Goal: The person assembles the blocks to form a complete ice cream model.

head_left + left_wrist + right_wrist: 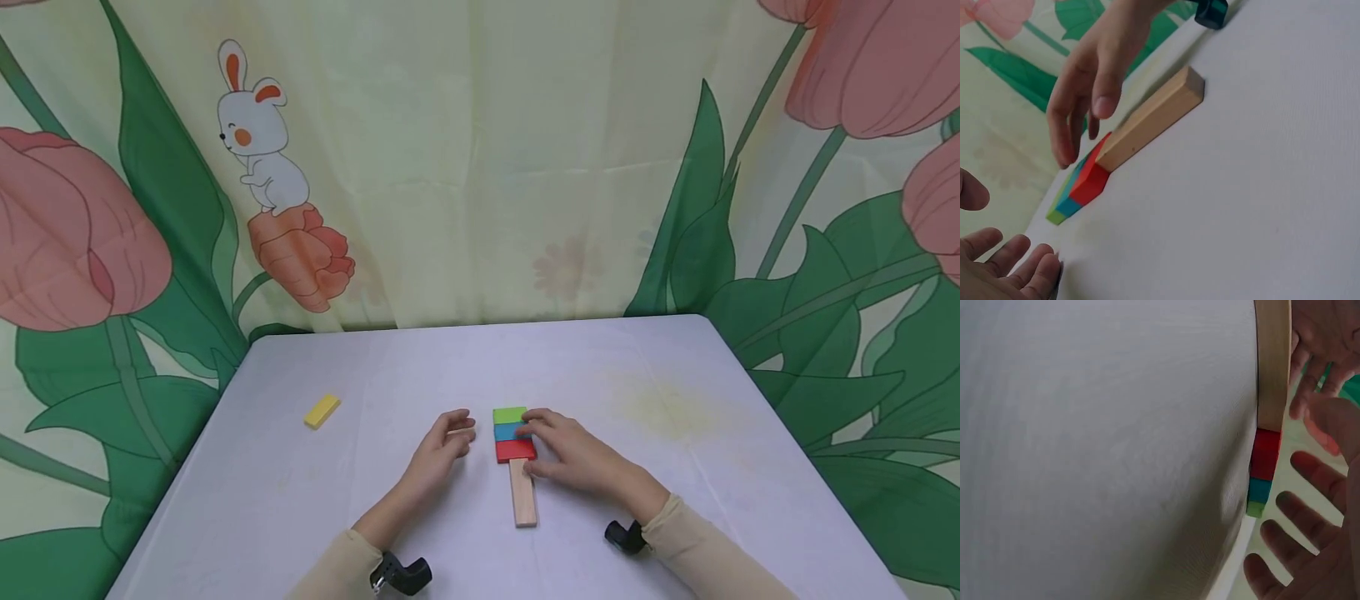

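On the white table a green block (508,415), a blue block (506,432) and a red block (514,451) lie side by side in a row. A long plain wooden block (523,500) extends from the red one toward the person, like a stem. My right hand (577,458) hovers at the right of the row, its loosely bent fingers partly over the blocks and gripping none. To the left of the row my left hand (435,454) is held in the air, fingers relaxed, nothing in it. The left wrist view shows its spread fingertips (1013,256) apart from the blocks.
A yellow block (322,412) lies alone toward the left of the table (600,367). Behind the table hangs a curtain (465,167) printed with tulips and a rabbit. A black wrist camera (401,575) sits on the left wrist, another (626,537) on the right.
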### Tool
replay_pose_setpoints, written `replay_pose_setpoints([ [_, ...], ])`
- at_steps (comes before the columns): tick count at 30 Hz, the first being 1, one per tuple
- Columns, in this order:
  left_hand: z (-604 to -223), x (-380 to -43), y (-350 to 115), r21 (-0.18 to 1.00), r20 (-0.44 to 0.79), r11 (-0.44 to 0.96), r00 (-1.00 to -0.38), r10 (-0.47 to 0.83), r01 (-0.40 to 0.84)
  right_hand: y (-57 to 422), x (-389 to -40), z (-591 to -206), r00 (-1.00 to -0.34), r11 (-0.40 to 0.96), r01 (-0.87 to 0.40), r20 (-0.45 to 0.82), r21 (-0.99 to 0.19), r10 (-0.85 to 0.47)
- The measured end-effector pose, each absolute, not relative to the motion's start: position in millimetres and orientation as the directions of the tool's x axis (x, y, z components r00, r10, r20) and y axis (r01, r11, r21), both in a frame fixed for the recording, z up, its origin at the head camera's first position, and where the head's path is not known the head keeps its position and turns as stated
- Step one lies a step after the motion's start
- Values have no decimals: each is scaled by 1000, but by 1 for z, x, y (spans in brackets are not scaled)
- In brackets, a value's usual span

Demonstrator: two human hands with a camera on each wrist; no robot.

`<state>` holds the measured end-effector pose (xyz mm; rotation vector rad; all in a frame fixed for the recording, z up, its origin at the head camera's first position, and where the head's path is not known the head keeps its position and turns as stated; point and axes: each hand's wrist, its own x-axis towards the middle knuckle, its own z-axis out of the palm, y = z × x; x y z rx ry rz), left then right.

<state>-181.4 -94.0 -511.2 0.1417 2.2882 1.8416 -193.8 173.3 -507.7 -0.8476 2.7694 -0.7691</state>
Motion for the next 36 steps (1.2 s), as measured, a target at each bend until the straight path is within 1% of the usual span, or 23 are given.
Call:
replay_pose_setpoints([
  [4,-506,-186,-117,973,-92,226,-984,153,-55,173,-196,-505,-766,677,-596,52,-432,-640],
  [7,-503,-192,-136,963,-91,266,-988,126,-54,172,-197,-503,-733,662,-641,53,-388,-678],
  [15,-494,-217,-194,904,-120,418,-992,40,-93,170,-198,-499,-739,682,-620,-5,-388,-674],
  [20,-489,-230,-225,826,-74,561,-997,7,-57,169,-200,-499,-731,678,-629,-8,-380,-682],
  [23,-485,-233,-239,753,-20,657,-1000,-4,-18,170,-199,-499,-728,673,-634,0,-381,-686],
  [27,-484,-233,-256,547,82,837,-996,-25,24,170,-198,-497,-723,664,-636,4,-393,-691],
  [30,-489,-232,-272,402,140,916,-989,-50,11,169,-198,-497,-723,660,-631,-1,-409,-691],
  [36,-498,-230,-295,305,175,952,-982,-78,-21,169,-199,-499,-728,667,-624,-7,-407,-685],
])
